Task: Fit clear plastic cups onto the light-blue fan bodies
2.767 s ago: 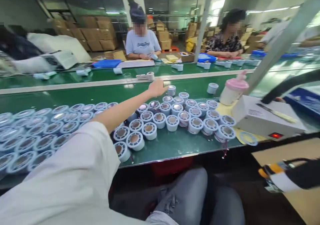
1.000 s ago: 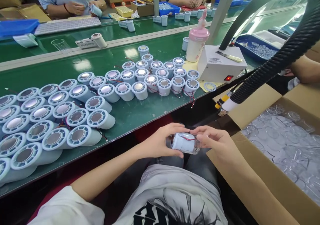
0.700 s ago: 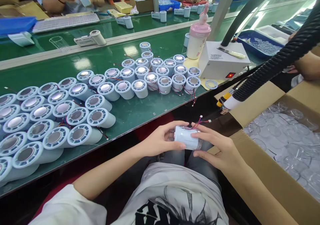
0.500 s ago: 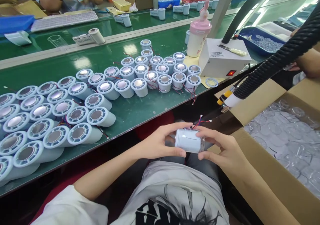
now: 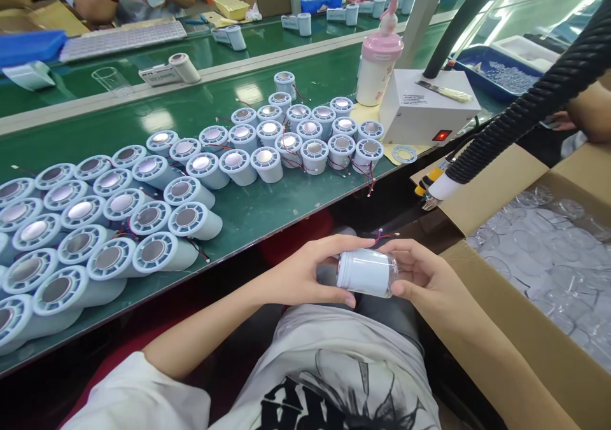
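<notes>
1. Over the lap, below the near edge of the green conveyor belt, a white cylindrical housing lies on its side between both hands, clear of the belt.
2. Its long axis runs left to right across the body. One end points into the left hand, and the other end, where a clear cap sits, points into the right hand.
3. Left-hand fingers are curled around the housing's left end, with the thumb under it and the forefinger stretched along the top.
4. Right-hand fingers are closed on the capped end, cupping it from the right and from below.
5. Thin red and black lead wires stick up from the top of the housing, just beyond the fingertips of both hands.
6. Both hands touch the piece, so neither is nearer. Rows of matching housings lie well apart on the belt, and a cardboard box of clear caps is open just beside the right forearm.
</notes>
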A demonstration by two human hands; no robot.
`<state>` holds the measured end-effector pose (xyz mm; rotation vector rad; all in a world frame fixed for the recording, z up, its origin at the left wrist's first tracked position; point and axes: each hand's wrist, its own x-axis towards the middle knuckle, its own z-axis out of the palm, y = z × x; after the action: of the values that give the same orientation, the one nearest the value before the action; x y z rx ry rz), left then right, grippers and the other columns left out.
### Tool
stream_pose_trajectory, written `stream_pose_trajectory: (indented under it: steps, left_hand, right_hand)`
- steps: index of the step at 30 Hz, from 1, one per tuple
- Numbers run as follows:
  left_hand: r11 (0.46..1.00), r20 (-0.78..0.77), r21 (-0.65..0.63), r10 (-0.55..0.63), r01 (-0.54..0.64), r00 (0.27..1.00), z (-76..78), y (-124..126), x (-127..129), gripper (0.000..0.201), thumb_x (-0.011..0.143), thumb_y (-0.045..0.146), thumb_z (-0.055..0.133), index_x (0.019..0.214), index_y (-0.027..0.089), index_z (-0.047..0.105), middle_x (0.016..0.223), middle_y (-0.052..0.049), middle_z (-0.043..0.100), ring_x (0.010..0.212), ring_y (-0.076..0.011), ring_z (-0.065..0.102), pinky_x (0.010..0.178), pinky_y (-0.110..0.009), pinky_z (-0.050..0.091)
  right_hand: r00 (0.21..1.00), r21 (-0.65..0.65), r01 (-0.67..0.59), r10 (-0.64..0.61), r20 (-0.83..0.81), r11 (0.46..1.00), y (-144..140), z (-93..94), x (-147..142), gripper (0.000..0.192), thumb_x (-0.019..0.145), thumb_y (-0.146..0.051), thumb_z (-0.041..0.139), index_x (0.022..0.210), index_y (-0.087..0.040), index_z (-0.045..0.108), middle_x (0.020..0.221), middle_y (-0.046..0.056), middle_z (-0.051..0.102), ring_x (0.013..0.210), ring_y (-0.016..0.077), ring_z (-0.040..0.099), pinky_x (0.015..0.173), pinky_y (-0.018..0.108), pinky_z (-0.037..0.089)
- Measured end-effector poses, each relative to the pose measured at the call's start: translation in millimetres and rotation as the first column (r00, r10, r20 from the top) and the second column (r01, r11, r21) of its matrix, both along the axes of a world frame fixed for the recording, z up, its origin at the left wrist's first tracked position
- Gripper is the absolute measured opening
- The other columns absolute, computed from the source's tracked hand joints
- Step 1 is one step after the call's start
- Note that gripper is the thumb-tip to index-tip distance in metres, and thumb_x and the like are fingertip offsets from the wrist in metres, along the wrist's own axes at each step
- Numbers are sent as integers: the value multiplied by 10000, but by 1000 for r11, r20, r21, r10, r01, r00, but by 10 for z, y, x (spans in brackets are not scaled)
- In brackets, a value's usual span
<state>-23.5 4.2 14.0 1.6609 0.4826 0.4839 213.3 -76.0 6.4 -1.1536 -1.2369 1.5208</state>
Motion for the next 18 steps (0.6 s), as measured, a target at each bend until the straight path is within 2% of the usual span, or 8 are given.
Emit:
stream_pose_trajectory:
  steps: [4, 10, 14, 18]
  left_hand:
    - [999, 18, 52, -1, 0, 1000, 6, -6, 12, 767, 716, 235, 847, 1414, 270, 532, 1430, -111, 563, 1311, -279, 542, 1034, -374, 515]
    - [997, 38, 70, -31, 28, 999, 3, 0, 17, 773, 707, 199, 849, 1412, 256, 537, 1420, -112, 568, 1310, -259, 542, 1023, -333, 519]
    - [995, 46, 92, -39, 35, 998, 2, 8, 9, 787, 700, 189, 852, 1415, 264, 533, 1428, -110, 565, 1325, -265, 529, 1029, -338, 514]
    - [994, 56, 101, -38, 32, 998, 3, 14, 7, 786, 705, 186, 849, 1419, 264, 529, 1431, -112, 564, 1323, -263, 532, 1033, -333, 504]
  right_hand:
    - [997, -103, 3, -11, -83, 995, -1, 9, -14, 373, 833, -410, 780, 1130, -263, 609, 993, 18, 726, 858, 160, 684, 735, 239, 590]
    - [985, -198, 17, -50, -163, 980, 5, -13, -52, 363, 855, -509, 729, 1058, -238, 598, 803, -25, 689, 685, 109, 659, 606, 192, 581]
    - [984, -252, 43, -85, -159, 967, 6, -62, -83, 434, 843, -576, 708, 1058, -223, 573, 764, -27, 672, 636, 115, 651, 585, 225, 605]
    - [982, -315, 50, -104, -156, 948, 7, -72, -126, 477, 841, -630, 674, 1001, -195, 562, 699, -19, 669, 579, 128, 668, 504, 204, 581]
